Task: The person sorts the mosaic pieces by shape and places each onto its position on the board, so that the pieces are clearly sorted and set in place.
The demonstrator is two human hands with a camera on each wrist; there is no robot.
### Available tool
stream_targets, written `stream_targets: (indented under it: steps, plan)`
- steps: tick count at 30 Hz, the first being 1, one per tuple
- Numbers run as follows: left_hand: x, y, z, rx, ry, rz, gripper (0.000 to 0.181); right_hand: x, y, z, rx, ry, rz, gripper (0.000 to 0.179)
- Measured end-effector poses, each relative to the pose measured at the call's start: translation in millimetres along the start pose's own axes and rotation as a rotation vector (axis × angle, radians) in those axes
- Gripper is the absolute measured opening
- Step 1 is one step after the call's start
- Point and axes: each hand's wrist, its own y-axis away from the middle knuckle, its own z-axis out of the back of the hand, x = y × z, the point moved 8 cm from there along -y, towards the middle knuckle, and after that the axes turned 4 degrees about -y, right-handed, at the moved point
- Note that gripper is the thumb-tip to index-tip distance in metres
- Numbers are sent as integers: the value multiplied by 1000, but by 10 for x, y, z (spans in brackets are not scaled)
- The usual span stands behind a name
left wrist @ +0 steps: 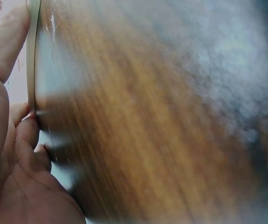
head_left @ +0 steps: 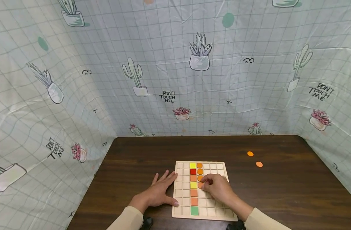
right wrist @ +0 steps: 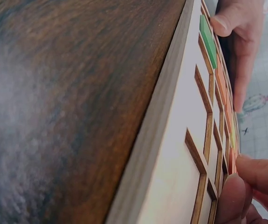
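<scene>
A pale wooden grid board (head_left: 183, 202) lies on the dark table. Down one column run coloured squares: yellow, red, orange and a green square (head_left: 194, 210) at the near end. To their right sit round orange discs (head_left: 199, 165) in a column. My right hand (head_left: 219, 188) pinches an orange disc (head_left: 201, 185) between thumb and fingers, low over the cell beside the lower yellow square (head_left: 193, 185). My left hand (head_left: 159, 191) rests along the board's left edge, fingers spread and thumb on the near left corner area. In the right wrist view, fingertips (right wrist: 248, 175) hide most of the disc.
Two loose discs, an orange one (head_left: 250, 153) and a paler orange one (head_left: 259, 164), lie on the table to the right beyond the board. A cactus-print curtain (head_left: 164, 73) hangs behind and along both sides of the wooden table (head_left: 146, 153).
</scene>
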Motion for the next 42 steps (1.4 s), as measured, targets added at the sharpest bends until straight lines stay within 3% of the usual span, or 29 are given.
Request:
stream_targets:
  steps: [16,28,36,42]
  plan:
    - [6,0,-37,11,-14,2,109,-104,0,61,-20,-122,-91,12]
    - [24,-3,-12,5,-20,8,109,-128,-22,337,-65,-53,-99,13]
    - [9,-3,4,1,-21,9,110,-215,-58,546,-57,-26,-67,20]
    - [16,-15,-12,4,-18,11,110,-262,-76,791,-79,86,-2,24]
